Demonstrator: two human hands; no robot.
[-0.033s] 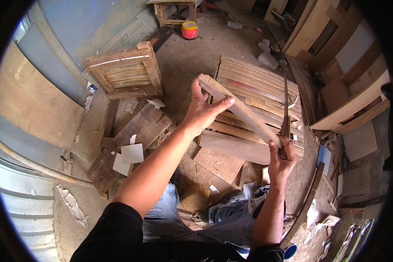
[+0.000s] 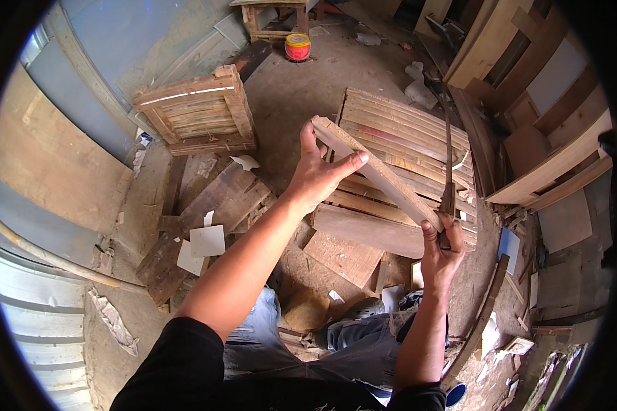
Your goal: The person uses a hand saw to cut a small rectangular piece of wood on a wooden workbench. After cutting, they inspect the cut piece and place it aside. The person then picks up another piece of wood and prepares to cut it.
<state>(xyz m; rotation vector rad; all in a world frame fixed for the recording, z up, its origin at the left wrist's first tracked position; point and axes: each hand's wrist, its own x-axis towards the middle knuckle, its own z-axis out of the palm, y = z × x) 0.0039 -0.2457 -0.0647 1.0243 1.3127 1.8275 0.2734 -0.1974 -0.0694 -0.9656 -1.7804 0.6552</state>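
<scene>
Slantwise before me is a short wooden board (image 2: pixel 384 177), its rough long edge turned up. My left hand (image 2: pixel 320 164) grips its far left end, thumb on the near face and fingers round the back. At the board's near right end is my right hand (image 2: pixel 443 250), thumb raised against the wood and fingers curled. From those fingers a long thin tool (image 2: pixel 449 161) points away, apparently with a wooden grip; it is seen edge-on, so its kind cannot be told. Beneath the board lies a slatted wooden stack or crate (image 2: pixel 404 127).
A framed wooden panel (image 2: pixel 202 113) leans at the left, near loose planks (image 2: pixel 223 198) and white offcuts (image 2: pixel 208 241). A red and yellow tub (image 2: pixel 297 47) stands at the back. Timber and shelving (image 2: pixel 555 171) line the right side. Scraps litter the floor near my feet.
</scene>
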